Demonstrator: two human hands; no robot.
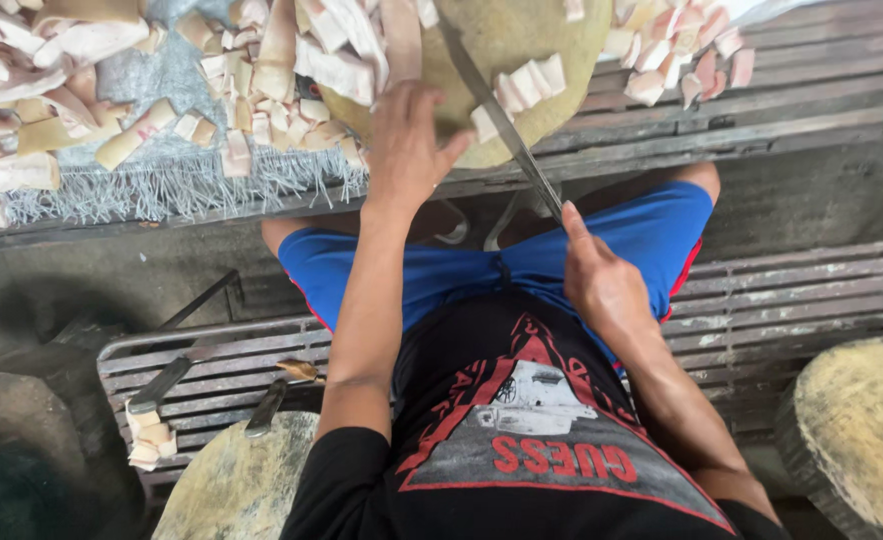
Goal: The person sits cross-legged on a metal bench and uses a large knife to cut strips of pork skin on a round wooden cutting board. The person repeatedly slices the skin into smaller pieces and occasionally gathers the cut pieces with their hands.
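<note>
Left hand [406,145]: fingers spread flat on the round wooden chopping block [531,40], at 12 o'clock in view.
Right hand [601,280]: fingers closed around the handle of a long knife [496,115]; blade runs toward 11 o'clock across the block.
Cut pieces [526,85]: pale strips just beside the blade.
Heap [51,70]: more strips at 10 o'clock on the slatted tabletop [741,110].

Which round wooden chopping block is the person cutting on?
The top block, where the left hand rests and the knife in the right hand lies. The two lower blocks are untouched.
</note>
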